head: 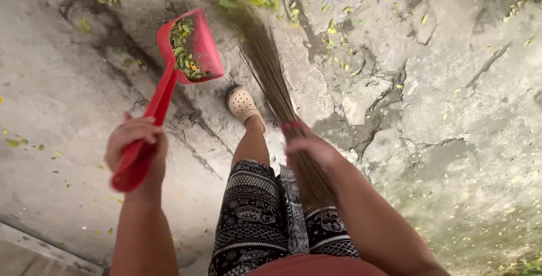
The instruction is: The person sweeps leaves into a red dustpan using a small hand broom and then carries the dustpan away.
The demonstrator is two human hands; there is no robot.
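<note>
Cracked concrete floor (440, 140) lies under us, leaf-strewn. Our left hand (135, 146) clamps the red dustpan (189, 44), already holding leaves; our right hand (313, 146) clasps the broom (271, 73). We judge short, low strokes toward the pan's lip work best.

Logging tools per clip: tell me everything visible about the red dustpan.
The red dustpan looks like plastic, with an open scoop on a long red handle. It is lifted off the cracked concrete ground, tilted, and holds green and yellow leaves. The left hand grips the handle's end; nothing else touches it.
</note>
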